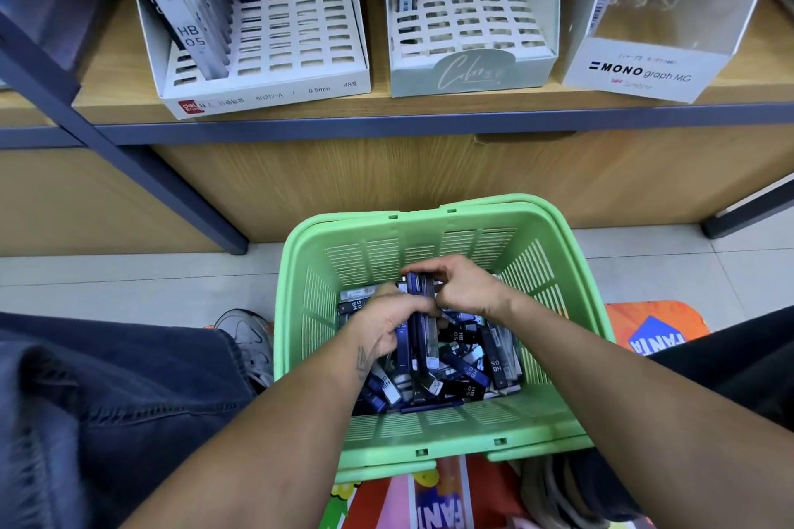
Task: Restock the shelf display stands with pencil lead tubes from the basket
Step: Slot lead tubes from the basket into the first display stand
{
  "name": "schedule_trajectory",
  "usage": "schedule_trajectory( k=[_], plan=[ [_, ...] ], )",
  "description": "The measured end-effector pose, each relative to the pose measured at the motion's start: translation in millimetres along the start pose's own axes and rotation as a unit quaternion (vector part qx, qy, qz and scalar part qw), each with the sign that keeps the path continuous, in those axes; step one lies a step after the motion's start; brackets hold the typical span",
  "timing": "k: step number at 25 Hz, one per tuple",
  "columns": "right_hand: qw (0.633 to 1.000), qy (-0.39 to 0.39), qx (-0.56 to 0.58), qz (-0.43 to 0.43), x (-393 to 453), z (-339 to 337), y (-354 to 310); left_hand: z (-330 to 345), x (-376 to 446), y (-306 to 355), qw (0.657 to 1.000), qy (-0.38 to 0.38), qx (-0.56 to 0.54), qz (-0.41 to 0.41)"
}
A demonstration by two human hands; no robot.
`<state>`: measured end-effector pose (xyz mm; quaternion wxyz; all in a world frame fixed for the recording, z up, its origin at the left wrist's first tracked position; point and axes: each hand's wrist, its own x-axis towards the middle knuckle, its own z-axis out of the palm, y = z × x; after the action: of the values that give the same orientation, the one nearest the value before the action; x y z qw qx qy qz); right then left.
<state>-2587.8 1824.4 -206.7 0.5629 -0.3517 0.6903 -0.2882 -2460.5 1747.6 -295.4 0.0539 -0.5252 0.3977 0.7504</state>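
A green plastic basket (pixel 429 429) stands on the floor in front of me, holding several loose dark and blue pencil lead tubes (pixel 472 374). Both hands are inside it. My left hand (pixel 389 320) grips a bundle of blue and dark tubes (pixel 419 339) held upright. My right hand (pixel 466 288) pinches the top of the same bundle. On the wooden shelf above, the left white display stand (pixel 300 34) has tubes only in its left columns. The middle stand (pixel 472 26) holds a few tubes at its back left.
A MONO graph MG display box (pixel 644 69) stands at the shelf's right. Blue metal shelf posts (pixel 129 150) run down to the tiled floor at left and right. My knees, in dark jeans, flank the basket, and a grey shoe (pixel 249 339) lies beside its left wall.
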Motion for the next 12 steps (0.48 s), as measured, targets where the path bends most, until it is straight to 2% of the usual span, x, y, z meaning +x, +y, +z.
schedule_trajectory(
  k=[5,8,10,12],
  plan=[
    [0.995,-0.027,0.091,0.031,3,-5,24,10,-50,29,1.0,0.006,-0.025,-0.012],
    [0.995,-0.059,0.077,0.028,2,-5,25,9,-55,35,0.998,0.021,-0.041,-0.037],
    [0.994,-0.057,0.087,0.035,4,-3,26,8,-53,35,0.997,0.027,-0.058,-0.046],
    [0.986,-0.048,0.139,0.077,4,-5,27,8,-54,36,0.996,0.024,-0.07,-0.051]
  ],
)
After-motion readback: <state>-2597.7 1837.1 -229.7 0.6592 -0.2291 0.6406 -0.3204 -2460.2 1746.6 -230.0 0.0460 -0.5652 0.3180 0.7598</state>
